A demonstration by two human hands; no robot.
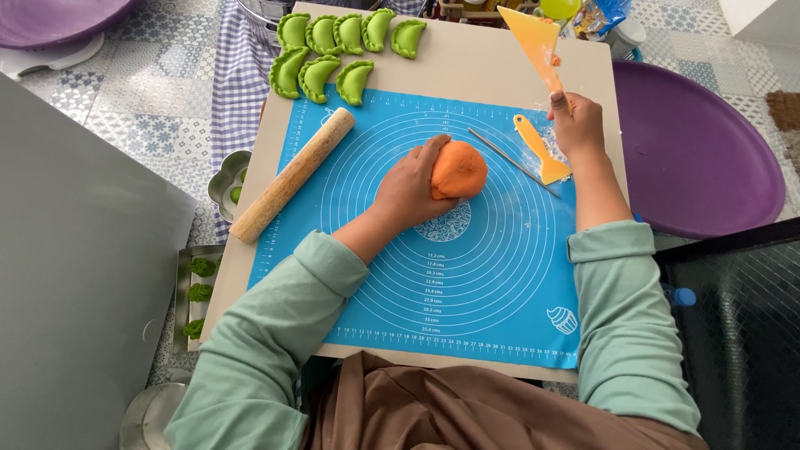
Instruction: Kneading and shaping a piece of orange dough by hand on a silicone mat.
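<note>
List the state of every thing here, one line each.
Orange dough ball: unrolled, gripped by left hand.
Yellow plastic scraper: raised, held by right hand.
Wooden rolling pin: lying idle.
Green crescent dumplings: shaped, sealed.
Blue silicone mat: flat.

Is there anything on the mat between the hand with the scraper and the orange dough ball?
Yes. Between the right hand, which holds the orange scraper, and the orange dough ball under the left hand, a thin metal rod lies slantwise on the blue mat. A small yellow spatula lies beside that hand.
</note>
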